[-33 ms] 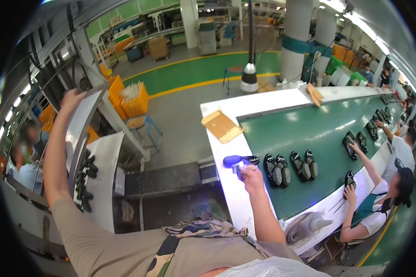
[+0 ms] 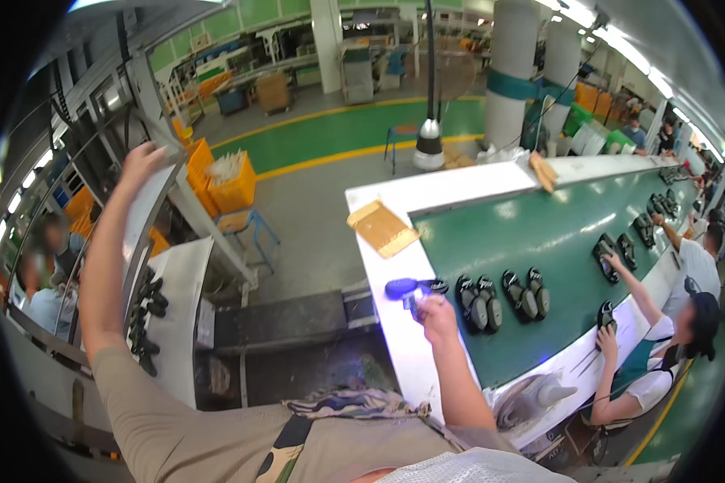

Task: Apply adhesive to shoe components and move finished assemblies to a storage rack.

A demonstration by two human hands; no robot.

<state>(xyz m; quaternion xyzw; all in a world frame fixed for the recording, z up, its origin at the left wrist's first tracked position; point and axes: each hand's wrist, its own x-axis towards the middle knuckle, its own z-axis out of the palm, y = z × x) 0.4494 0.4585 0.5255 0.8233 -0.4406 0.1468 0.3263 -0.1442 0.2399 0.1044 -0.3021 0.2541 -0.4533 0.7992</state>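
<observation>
My right hand (image 2: 439, 318) is closed on a dark sandal (image 2: 415, 287) over the near left edge of the white-rimmed table. Its sole side glows violet-blue, and a pale part sits by my fingertips. My left arm reaches up at the far left. At its end my left hand (image 2: 142, 167) hovers by the top edge of a raised metal panel (image 2: 141, 211), its fingers too blurred to read. Two pairs of black sandals with grey lasts, a nearer pair (image 2: 479, 303) and one beside it (image 2: 526, 295), stand on the green belt (image 2: 467, 233) right of my right hand.
A brown cardboard piece (image 2: 383, 229) lies on the white table rim. Dark shoes (image 2: 147, 314) line a low white shelf at left. Orange crates (image 2: 232, 179) and a blue-legged stool (image 2: 250, 229) stand behind. At right, a co-worker (image 2: 660, 346) handles sandals on the belt.
My left hand has risen slightly and shifted right along the panel's top edge. The right hand keeps its hold on the sandal. The whole view has shifted a little.
</observation>
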